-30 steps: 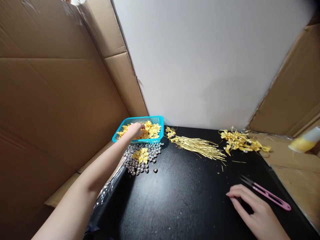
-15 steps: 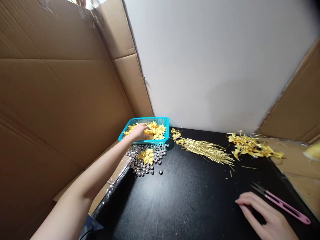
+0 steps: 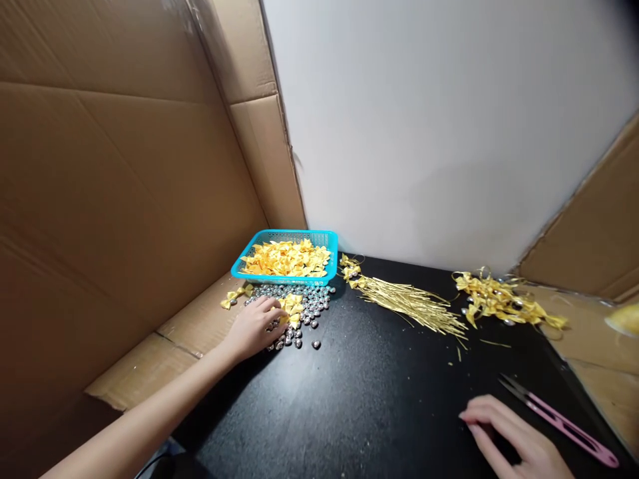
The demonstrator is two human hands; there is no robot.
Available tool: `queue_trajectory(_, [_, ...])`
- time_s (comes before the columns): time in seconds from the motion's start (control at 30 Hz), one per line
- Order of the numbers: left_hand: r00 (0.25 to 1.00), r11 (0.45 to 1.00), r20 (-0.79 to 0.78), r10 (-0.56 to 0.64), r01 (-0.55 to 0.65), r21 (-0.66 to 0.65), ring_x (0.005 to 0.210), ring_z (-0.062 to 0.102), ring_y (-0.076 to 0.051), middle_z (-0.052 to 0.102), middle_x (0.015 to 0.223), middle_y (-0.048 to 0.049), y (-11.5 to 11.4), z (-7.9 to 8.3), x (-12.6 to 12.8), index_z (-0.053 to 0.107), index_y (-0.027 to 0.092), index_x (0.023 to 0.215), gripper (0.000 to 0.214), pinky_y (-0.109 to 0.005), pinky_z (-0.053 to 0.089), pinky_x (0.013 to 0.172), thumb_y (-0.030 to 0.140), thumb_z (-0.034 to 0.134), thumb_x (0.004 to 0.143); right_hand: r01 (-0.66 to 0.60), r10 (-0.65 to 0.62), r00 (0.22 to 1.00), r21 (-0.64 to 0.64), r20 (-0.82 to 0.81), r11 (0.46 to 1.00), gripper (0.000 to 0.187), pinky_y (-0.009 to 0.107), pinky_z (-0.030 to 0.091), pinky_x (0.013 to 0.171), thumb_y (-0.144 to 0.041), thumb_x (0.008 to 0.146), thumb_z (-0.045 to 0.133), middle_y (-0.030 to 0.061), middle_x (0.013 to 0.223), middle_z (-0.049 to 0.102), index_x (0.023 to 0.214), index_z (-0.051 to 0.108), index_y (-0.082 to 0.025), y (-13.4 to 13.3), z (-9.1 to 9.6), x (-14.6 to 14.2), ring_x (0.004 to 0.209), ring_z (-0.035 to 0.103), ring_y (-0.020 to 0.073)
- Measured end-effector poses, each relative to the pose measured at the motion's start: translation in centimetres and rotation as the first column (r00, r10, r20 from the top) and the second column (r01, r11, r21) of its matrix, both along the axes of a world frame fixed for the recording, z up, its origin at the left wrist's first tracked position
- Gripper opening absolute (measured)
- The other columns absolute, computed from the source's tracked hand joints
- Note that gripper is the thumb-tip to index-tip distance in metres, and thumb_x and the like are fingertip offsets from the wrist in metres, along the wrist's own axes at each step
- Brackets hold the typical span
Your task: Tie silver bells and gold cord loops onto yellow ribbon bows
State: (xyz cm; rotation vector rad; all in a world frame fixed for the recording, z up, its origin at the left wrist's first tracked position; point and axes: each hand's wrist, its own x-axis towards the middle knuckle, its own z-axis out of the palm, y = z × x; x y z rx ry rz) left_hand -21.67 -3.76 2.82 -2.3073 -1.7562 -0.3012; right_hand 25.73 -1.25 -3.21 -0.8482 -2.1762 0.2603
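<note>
At the near right corner of a black tabletop [image 3: 349,399], the right hand [image 3: 529,442] is seen with fingers curled, thumb and forefinger tips held close together; whether they touch or pinch anything cannot be told. Just beside it, toward the right edge, lie pink-handled snips [image 3: 546,414], their blades pointed away.

Near the left edge, the left hand [image 3: 254,329] is laid palm down over silver beads [image 3: 310,307], which are spread around and beyond it. Just beyond its fingertips, on the right, a small heap of yellow bows [image 3: 293,309] is set among the beads, partly covered by the fingers. Whether those fingers are apart or closed on something cannot be told.

Farther back, past the left edge, a few loose bows [image 3: 233,296] are seen against cardboard [image 3: 150,199]. A sheaf of gold ties [image 3: 412,303] is laid toward the far edge, well apart from both hands. Near the far right corner, ribbon pieces [image 3: 492,293] are heaped with beads among them.

At the far left corner, directly behind the beads, a blue basket [image 3: 269,279] is filled with yellow bows. The far edge is backed by a white wall [image 3: 424,133].
</note>
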Motion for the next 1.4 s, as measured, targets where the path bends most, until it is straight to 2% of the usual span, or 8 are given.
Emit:
queue_trajectory(0.37, [0.998,0.998,0.039,-0.049,0.051,-0.043,0.08,0.057,-0.022,0.065,0.085,-0.0058,1.1,0.5,0.2,0.068,0.021,0.087,0.02,-0.033,0.043,0.07,0.036,0.054,0.088,0.059,-0.049,0.996,-0.134,0.076,0.989,0.013,0.024,0.053,0.071,-0.023,0.092,0.051,0.0032,0.084,0.067,0.084,0.062,-0.023,-0.4,1.9,-1.4,0.078,0.067,0.0159])
queue_trajectory(0.7, [0.969,0.998,0.245,-0.038,0.047,-0.033,0.078,0.057,-0.021,0.064,0.081,-0.0042,1.3,2.1,0.3,0.062,0.02,0.075,0.024,-0.031,0.043,0.071,0.039,0.055,0.088,0.251,-0.195,0.953,-0.245,0.23,0.937,0.002,0.043,0.043,0.085,-0.02,0.079,0.062,0.0072,0.087,0.068,0.077,0.064,-0.02,9.3,4.0,-8.4,0.09,0.059,0.0266])
queue_trajectory(0.83, [0.799,0.976,0.6,0.044,0.092,-0.195,0.079,0.061,-0.019,0.068,0.081,-0.0023,-0.4,2.6,5.4,0.062,0.019,0.08,0.02,-0.031,0.045,0.074,0.035,0.055,0.089,0.189,-0.143,0.974,-0.279,0.178,0.942,0.005,0.045,0.041,0.089,-0.022,0.081,0.061,0.0091,0.091,0.067,0.081,0.065,-0.019,9.2,4.0,-10.4,0.095,0.057,0.0272])
queue_trajectory(0.93, [0.596,0.898,0.782,0.181,0.224,-0.379,0.068,0.058,-0.016,0.068,0.074,-0.0022,-0.7,1.9,10.8,0.063,0.017,0.076,0.017,-0.027,0.041,0.063,0.033,0.064,0.084,0.027,0.011,0.995,-0.365,0.102,0.93,0.014,0.035,0.045,0.081,-0.032,0.087,0.06,0.0061,0.094,0.068,0.09,0.067,-0.02,6.5,4.9,-11.5,0.088,0.06,0.0209])
queue_trajectory(1.0, [0.344,0.845,0.897,0.277,0.358,-0.397,0.061,0.054,-0.013,0.065,0.069,-0.0011,-0.1,1.1,13.9,0.061,0.016,0.078,0.02,-0.024,0.038,0.058,0.034,0.068,0.081,-0.155,0.162,0.986,-0.538,-0.035,0.829,0.023,0.027,0.045,0.069,-0.04,0.09,0.056,0.0037,0.085,0.068,0.089,0.068,-0.02,4.4,5.5,-11.7,0.075,0.06,0.0165])
queue_trajectory(1.1, [0.191,0.793,0.937,0.292,0.5,-0.349,0.058,0.052,-0.01,0.064,0.069,-0.0001,1.7,-0.3,17.4,0.06,0.015,0.088,0.03,-0.023,0.036,0.057,0.038,0.075,0.075,-0.303,0.16,0.951,-0.713,-0.263,0.632,0.041,0.025,0.04,0.06,-0.05,0.091,0.053,0.0016,0.066,0.061,0.07,0.064,-0.017,2.3,5.3,-11.0,0.063,0.053,0.0138])
queue_trajectory(1.27, [0.078,0.726,0.947,0.313,0.623,-0.292,0.055,0.047,-0.008,0.059,0.067,0.0031,4.2,-2.2,20.7,0.058,0.015,0.092,0.049,-0.021,0.034,0.055,0.043,0.085,0.062,-0.236,-0.08,0.93,-0.748,-0.359,0.621,0.051,0.025,0.04,0.056,-0.061,0.09,0.045,0.0007,0.063,0.053,0.068,0.056,-0.017,2.1,3.2,-8.4,0.059,0.048,0.0125])
queue_trajectory(1.4, [0.07,0.713,0.942,0.327,0.636,-0.295,0.063,0.053,-0.011,0.062,0.073,-0.0007,4.1,-2.6,21.5,0.06,0.015,0.086,0.042,-0.023,0.04,0.062,0.049,0.077,0.071,-0.235,-0.164,0.892,-0.744,-0.42,0.625,0.051,0.025,0.04,0.057,-0.062,0.089,0.047,0.0008,0.064,0.054,0.067,0.057,-0.017,2.0,2.2,-7.9,0.059,0.048,0.0125])
